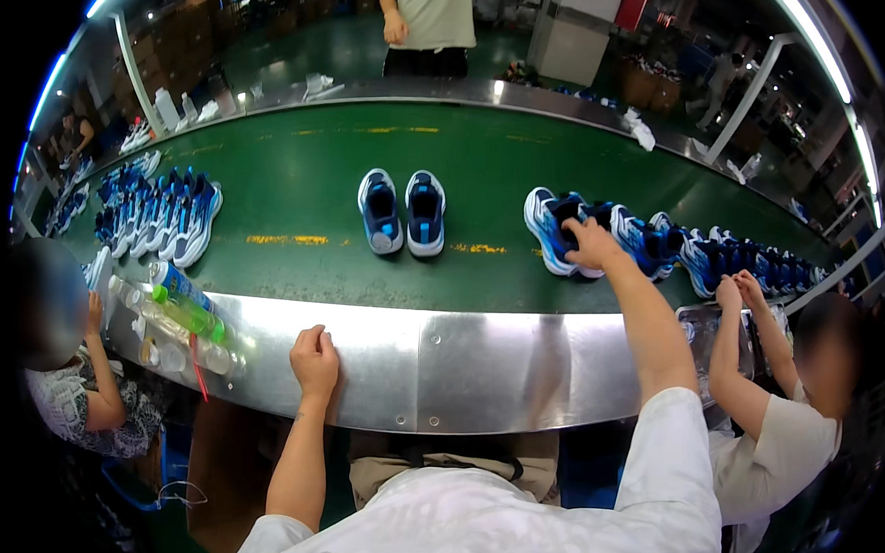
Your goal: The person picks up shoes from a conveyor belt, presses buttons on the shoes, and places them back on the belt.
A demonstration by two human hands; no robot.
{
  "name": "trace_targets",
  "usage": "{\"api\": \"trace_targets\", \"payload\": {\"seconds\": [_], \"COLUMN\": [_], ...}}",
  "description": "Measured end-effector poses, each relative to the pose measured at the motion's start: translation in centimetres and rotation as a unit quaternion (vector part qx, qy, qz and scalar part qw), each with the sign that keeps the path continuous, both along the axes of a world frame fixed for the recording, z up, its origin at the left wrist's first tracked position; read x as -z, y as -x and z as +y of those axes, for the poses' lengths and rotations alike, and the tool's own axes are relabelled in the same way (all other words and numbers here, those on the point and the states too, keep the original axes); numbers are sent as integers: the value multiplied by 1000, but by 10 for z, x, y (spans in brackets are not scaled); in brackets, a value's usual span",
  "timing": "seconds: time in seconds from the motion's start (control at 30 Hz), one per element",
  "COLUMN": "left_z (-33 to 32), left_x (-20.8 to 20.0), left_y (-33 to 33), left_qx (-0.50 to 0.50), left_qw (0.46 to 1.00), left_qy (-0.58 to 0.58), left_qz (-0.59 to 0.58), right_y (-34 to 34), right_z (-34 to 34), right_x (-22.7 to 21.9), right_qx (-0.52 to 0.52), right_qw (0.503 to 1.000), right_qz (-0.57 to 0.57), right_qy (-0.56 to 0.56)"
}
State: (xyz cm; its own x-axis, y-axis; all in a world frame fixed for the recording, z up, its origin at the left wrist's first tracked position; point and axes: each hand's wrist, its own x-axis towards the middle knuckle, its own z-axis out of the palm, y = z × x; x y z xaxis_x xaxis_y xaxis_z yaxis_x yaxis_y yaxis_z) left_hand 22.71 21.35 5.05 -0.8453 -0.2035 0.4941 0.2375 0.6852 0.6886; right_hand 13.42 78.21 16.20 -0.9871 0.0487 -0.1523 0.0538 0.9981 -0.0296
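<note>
Centre pair of shoes [424,228]: two, blue and white, side by side on the green belt [303,189]; your landmark. Right hand [597,244]: one, to the right of the centre pair, at the opening of a blue-and-white shoe [543,232], one of two there; your thumb and forefinger stand apart, but whether they grip cannot be told. Left hand [314,362]: one, nearer you than the centre pair and to its left, over the steel ledge [485,368], fingers curled in, nothing visible held. Risks, judged: a one-sided hold could tip or drop your shoe; a sideways pull could knock its closely packed neighbours. Shoe rows: two, the left row [197,222] and right row [700,267], shoes overlapping beyond count. Green bottle [195,316]: one, left of the centre pair, nearer you. Nearby co-workers [780,440]: three.
</note>
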Motion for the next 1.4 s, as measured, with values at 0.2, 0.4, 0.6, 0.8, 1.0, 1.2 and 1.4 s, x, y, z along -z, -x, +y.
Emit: {"api": "trace_targets", "payload": {"seconds": [0.2,0.4,0.6,0.8,1.0,1.2,1.4], "left_z": [1,0,1,51,158,149,122], "left_x": [12,14,14,-1,-91,-81,-90], "left_y": [11,17,13,-9,-70,-89,-103], "left_qx": [14,11,-18,125,277,238,262], "left_qw": [1000,1000,999,977,918,949,935], "left_qy": [5,8,42,-104,-113,-2,48], "left_qz": [21,25,15,-141,-262,-207,-235], "right_y": [-13,-9,-60,-122,-198,-265,-297], "right_z": [-8,-27,-45,-94,-187,-208,-174], "right_x": [6,11,18,1,-23,-24,-42], "right_qx": [80,36,15,-105,-202,-189,-150], "right_qw": [996,997,998,982,976,976,987], "right_qz": [-19,-45,-14,155,24,-24,37], "right_qy": [-47,46,51,-3,76,103,45]}}
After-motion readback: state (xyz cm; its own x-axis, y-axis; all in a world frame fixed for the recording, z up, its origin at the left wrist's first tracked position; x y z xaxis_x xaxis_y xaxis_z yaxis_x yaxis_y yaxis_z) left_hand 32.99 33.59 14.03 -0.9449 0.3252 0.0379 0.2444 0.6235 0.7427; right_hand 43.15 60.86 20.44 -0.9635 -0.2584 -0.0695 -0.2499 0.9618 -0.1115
